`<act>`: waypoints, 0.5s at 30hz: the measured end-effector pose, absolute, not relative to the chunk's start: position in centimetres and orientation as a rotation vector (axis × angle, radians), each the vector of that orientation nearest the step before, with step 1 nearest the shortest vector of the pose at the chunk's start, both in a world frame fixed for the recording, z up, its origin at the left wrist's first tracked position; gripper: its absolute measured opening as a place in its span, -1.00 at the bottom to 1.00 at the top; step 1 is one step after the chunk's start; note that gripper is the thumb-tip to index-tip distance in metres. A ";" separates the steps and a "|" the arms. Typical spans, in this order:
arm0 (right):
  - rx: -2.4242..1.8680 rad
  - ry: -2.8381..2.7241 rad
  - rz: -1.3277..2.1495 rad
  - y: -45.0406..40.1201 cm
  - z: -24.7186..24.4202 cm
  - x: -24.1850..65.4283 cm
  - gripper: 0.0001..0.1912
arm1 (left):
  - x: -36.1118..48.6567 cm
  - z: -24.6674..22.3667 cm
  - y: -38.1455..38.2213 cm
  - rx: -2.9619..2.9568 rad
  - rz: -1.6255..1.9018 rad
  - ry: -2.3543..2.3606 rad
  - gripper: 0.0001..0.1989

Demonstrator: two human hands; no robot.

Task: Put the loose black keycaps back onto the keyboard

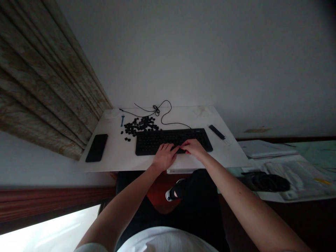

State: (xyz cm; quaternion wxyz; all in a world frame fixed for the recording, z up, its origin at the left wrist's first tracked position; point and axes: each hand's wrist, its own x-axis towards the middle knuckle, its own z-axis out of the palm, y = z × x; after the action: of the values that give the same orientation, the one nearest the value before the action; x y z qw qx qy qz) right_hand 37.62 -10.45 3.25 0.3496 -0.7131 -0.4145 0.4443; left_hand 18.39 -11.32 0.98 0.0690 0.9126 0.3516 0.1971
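Note:
A black keyboard (pixel 202 140) lies on the white table, with its keys largely bare of caps as far as the dim light shows. My left hand (pixel 165 155) rests on its front edge, fingers stretched over the lower rows and thumb pointing right. Beside it, my right hand (pixel 193 147) is closed in a pinch at the bottom row, close to the left thumb. Whatever sits between those fingertips is too small and dark to make out. Loose black keycaps (pixel 144 123) lie in a spread pile behind the keyboard's left part.
A black phone (pixel 97 148) lies at the table's left. A small blue tool (pixel 122 120) is near the keycaps, and the cable (pixel 168 123) loops behind the keyboard. A dark flat strip (pixel 217 132) lies to the right. Papers (pixel 265 148) rest on a surface beyond the table (pixel 233 155).

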 end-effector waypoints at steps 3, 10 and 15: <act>-1.869 -1.066 1.176 -10.3 3.2 37.9 -0.87 | 18.4 1.0 -11.3 2.782 0.567 1.061 -0.58; -1.989 -1.142 1.275 -9.3 4.0 38.3 -0.67 | 18.6 1.0 -11.3 2.824 0.533 1.068 -0.58; -2.110 -1.287 1.326 -8.7 4.5 38.4 -0.64 | 18.8 1.2 -11.5 2.908 0.425 1.108 -0.58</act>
State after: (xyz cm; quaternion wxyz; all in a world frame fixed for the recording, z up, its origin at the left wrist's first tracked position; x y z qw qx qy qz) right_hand 38.43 -8.68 4.45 0.1675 -0.7417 -0.4524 0.4660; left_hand 18.82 -11.54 1.21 0.0005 0.9258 0.3529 0.1353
